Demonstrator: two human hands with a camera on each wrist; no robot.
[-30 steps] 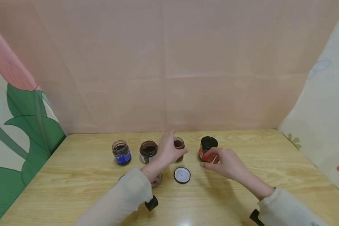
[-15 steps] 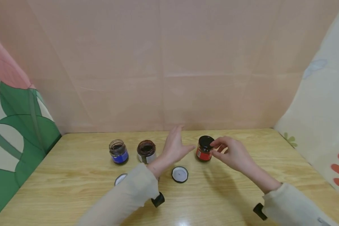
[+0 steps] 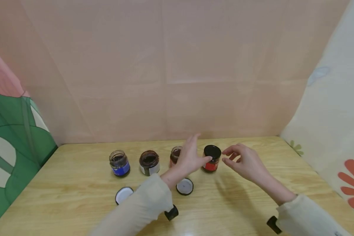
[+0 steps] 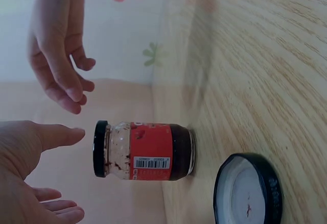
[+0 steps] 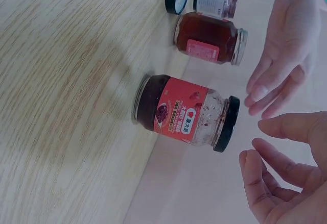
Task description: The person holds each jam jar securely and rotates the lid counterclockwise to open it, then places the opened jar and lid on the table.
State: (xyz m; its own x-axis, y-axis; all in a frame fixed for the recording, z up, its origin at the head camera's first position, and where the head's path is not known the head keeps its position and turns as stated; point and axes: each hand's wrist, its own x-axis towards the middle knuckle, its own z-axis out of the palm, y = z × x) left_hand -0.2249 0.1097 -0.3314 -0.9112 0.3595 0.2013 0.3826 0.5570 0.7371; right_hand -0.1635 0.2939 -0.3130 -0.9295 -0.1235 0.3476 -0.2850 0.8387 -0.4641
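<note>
A jar with a red label [image 3: 210, 166] stands upright on the table, its black lid [image 5: 227, 124] on. Dark contents fill its lower part. My left hand [image 3: 188, 159] is just left of that jar, fingers extended and thumb out. In the left wrist view the thumb [image 4: 64, 136] is apart from the lid. To the right of the jar is my right hand [image 3: 245, 160], with loosely bent fingers and nothing held. A gap separates its fingertips from the lid in the right wrist view.
Left of the red-labelled jar stand three lidless jars: a red-brown one [image 5: 207, 38], a white-labelled one [image 3: 149, 164] and a blue-labelled one [image 3: 119, 165]. Two lids lie with white insides up, one in front [image 3: 185, 186] and one further left [image 3: 124, 195], partly behind my sleeve.
My left hand has moved right, from the red-brown jar toward the red-labelled one. My right hand has lifted and drawn slightly away from the red-labelled jar. The view has shifted a little.
</note>
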